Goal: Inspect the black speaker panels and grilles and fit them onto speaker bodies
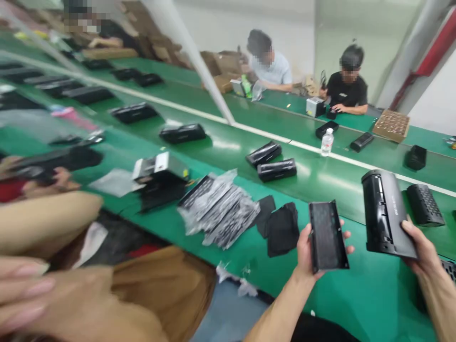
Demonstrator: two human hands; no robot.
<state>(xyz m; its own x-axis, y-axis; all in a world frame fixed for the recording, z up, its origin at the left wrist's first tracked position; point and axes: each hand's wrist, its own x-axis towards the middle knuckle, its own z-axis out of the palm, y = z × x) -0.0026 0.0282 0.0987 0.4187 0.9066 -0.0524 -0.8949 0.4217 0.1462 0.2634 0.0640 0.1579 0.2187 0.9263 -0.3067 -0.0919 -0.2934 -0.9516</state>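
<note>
My left hand (307,251) is closed round a flat black rectangular panel (327,236), held upright above the green table (359,294). My right hand (422,247) grips the lower edge of a larger black plastic housing (384,213) with a slot down its side. The two parts are apart, side by side. A black grille piece (424,204) lies just behind the housing.
A heap of plastic-bagged black parts (221,209) and black foam pads (281,228) lie left of my hands. Several black units sit along the green conveyor (320,183). A water bottle (327,142) stands farther back. Two people sit opposite; a person in tan sleeves is at my left.
</note>
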